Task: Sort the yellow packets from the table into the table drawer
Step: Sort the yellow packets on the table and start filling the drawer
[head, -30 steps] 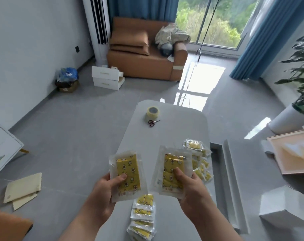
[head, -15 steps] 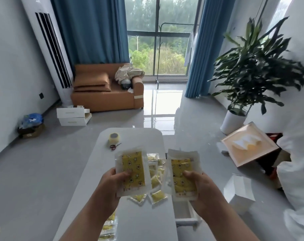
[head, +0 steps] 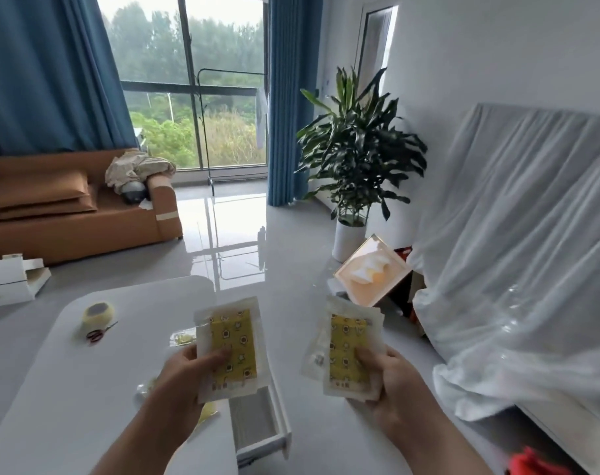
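Note:
My left hand [head: 184,382] grips a yellow packet [head: 232,344] in clear wrap, upright above the right edge of the white table [head: 86,389]. My right hand [head: 391,389] holds a second yellow packet [head: 346,354] out over the floor, to the right of the table. Below and between them the white table drawer [head: 261,423] stands pulled open; I see nothing inside it. Bits of other yellow packets [head: 182,337] on the table peek out behind my left hand.
A tape roll [head: 98,315] and red scissors [head: 98,334] lie at the table's far left. A plastic-covered sofa [head: 514,269], a framed picture [head: 374,275] and a potted plant [head: 353,166] stand to the right. An orange couch [head: 72,214] sits far left.
The view has swung up and to the right. My two hands have spread apart, the right one moving out past the table edge, and the drawer now shows between them.

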Tool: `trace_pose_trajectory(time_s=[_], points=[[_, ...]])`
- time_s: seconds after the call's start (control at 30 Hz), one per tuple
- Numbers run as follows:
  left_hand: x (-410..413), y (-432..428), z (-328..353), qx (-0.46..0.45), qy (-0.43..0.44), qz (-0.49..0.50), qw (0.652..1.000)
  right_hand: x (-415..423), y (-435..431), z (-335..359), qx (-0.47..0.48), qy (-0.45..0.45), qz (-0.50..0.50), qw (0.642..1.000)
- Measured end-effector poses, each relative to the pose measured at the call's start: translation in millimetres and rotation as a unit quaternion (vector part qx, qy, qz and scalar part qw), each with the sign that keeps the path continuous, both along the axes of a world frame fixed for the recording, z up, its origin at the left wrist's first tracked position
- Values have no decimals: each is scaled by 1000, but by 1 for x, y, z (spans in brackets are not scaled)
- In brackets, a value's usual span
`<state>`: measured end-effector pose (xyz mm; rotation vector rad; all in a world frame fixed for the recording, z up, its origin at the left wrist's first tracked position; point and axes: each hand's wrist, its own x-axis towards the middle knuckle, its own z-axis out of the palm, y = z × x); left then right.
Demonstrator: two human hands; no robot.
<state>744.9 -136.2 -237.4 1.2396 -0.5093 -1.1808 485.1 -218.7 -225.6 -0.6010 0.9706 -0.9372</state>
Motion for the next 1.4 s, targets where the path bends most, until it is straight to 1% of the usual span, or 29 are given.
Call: trace_pose_trajectory(time_s=[0.13,0.23,0.37,0.47,0.57,0.8,0.93,1.13,1.27,1.37,1.4], points=[[-1,-47,-9,3,-15,7,1000,-13,-36,3,-12,4,-12,1000],[2,-87,-21,-17,-25,-11,999,-13,-77,2,-25,8,5,1000],[7,-141,-32,-39,-19,-37,998,-6,-138,3,-21,15,3,1000],[11,-178,-32,-38,-7,-42,998,2,-177,7,-24,15,4,1000],[13,-215,-31,-21,-24,-42,999,6,-214,8,-29,11,4,1000],[2,-283,-28,-11,16,-31,999,11,-294,5,-25,-12,35,999],[-5,-323,-39,3,42,8,999,17,-352,-7,-19,2,68,997],[-21,-386,-54,28,58,112,992,28,-449,-21,-12,35,143,989],[-31,-420,-54,22,66,185,980,40,-506,-29,-13,51,201,978],[-31,-437,-54,13,74,224,972,56,-536,-36,-6,50,261,964],[-31,-439,-52,11,72,226,971,62,-541,-39,-1,47,264,963]])
